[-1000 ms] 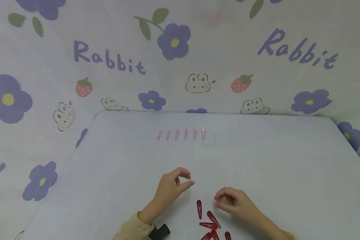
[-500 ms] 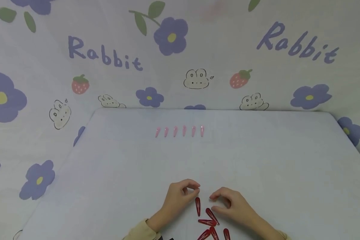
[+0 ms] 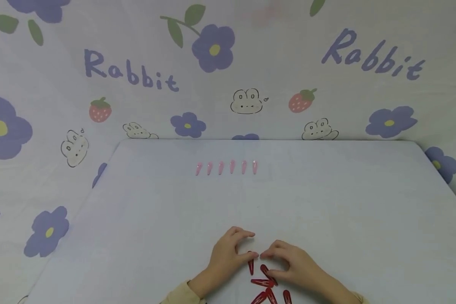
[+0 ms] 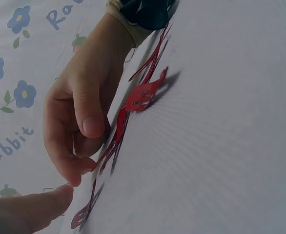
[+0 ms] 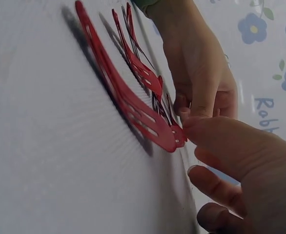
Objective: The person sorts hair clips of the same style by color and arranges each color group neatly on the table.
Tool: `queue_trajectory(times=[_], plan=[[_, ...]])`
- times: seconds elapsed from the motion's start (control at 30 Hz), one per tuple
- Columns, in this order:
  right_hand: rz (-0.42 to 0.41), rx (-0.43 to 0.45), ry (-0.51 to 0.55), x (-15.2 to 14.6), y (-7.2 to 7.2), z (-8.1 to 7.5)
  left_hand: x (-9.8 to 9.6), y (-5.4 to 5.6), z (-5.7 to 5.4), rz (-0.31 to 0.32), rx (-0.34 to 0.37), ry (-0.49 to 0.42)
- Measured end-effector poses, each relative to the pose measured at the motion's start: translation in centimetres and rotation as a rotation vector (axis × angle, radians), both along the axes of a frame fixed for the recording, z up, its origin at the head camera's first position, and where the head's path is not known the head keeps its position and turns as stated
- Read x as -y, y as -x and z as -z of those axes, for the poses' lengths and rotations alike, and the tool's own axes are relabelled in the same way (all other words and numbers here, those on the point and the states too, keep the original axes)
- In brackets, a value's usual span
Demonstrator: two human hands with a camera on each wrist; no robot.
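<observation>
Nearer the left hand (image 3: 227, 254) than the right hand (image 3: 298, 266), a red clip (image 3: 251, 267) was aligned near-to-far between them, both pinches parted.

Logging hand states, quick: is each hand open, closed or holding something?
Left hand: open, holding nothing visible.
Right hand: open, holding nothing visible.

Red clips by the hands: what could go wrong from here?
Some red clips are bunched and seem to overlap, so picking one could drag others. The left hand and right hand nearly meet and might bump. The left thumb partly hides the farthest red clip in the head view, risking an accidental nudge.
</observation>
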State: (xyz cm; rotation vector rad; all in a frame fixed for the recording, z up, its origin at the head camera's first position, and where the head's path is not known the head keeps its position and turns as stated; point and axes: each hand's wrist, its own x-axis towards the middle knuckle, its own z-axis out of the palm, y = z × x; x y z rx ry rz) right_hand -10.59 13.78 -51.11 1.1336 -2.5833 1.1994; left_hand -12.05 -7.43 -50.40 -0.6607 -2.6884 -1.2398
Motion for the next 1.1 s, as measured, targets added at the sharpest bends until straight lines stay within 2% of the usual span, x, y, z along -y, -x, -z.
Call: queue_trajectory(times=[0.17, 0.37, 0.57, 0.73, 0.93, 1.1], plan=[[-0.042, -0.087, -0.005, 0.34, -0.09, 0.1, 0.21, -0.29, -0.03, 0.041, 0.068, 0.017], [-0.046, -0.089, 0.001, 0.54, -0.16, 0.19, 0.46, -0.38, -0.12, 0.114, 0.087, 0.066], [-0.02, -0.077, -0.008, 0.44, -0.03, 0.2, 0.65, 0.19, -0.66, 0.189, 0.103, 0.111], [-0.017, -0.031, 0.008, 0.23, -0.05, 0.15, 0.61, 0.41, -0.39, 0.194, 0.143, 0.078], [-0.001, -0.01, 0.009, 0.09, -0.11, 0.19, 0.5, 0.48, -0.11, 0.23, 0.07, 0.114], [-0.007, 0.006, 0.025, 0.09, -0.05, -0.05, 0.44, 0.4, -0.51, 0.196, 0.135, 0.058]])
